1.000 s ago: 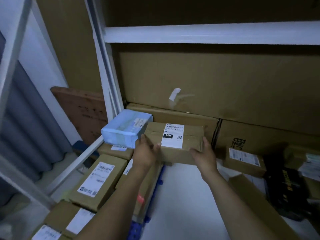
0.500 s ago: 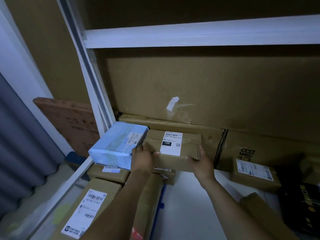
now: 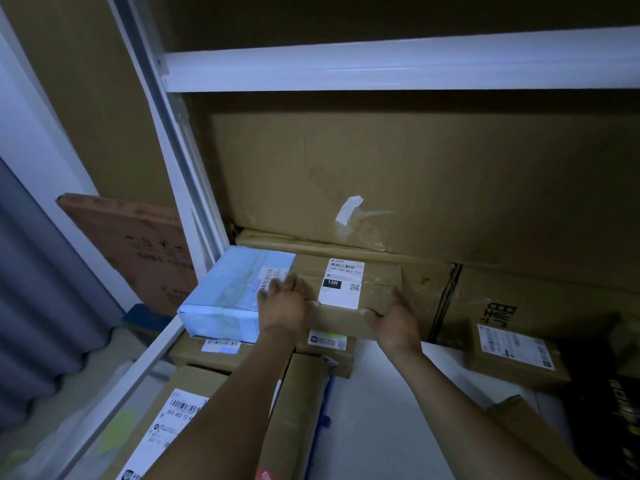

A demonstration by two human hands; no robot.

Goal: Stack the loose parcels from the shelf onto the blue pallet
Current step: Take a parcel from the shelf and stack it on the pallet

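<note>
Head view takes in, largest first, a big upright carton (image 3: 415, 188) that fills the back under a white shelf beam (image 3: 398, 60), with a long flat carton (image 3: 426, 282) lying along its foot. Both work as a backstop, which is probably why the smaller parcels are packed tight against them. Next in size, a blue-wrapped parcel (image 3: 228, 292) sits at the left by the white upright, resting on lower brown boxes. Just beside it is the brown parcel (image 3: 349, 292), on top of another labelled box (image 3: 325, 344), its label (image 3: 341, 282) facing up and its long axis running left to right, parallel to the back cartons. The left hand (image 3: 282, 303) is wrapped around the parcel's left end, in the seam against the blue one; the right hand (image 3: 393, 317) cups its right front corner, thumb on the near face. Gripping both ends likely keeps it level. A sliver of blue pallet (image 3: 327, 393) shows below.
</note>
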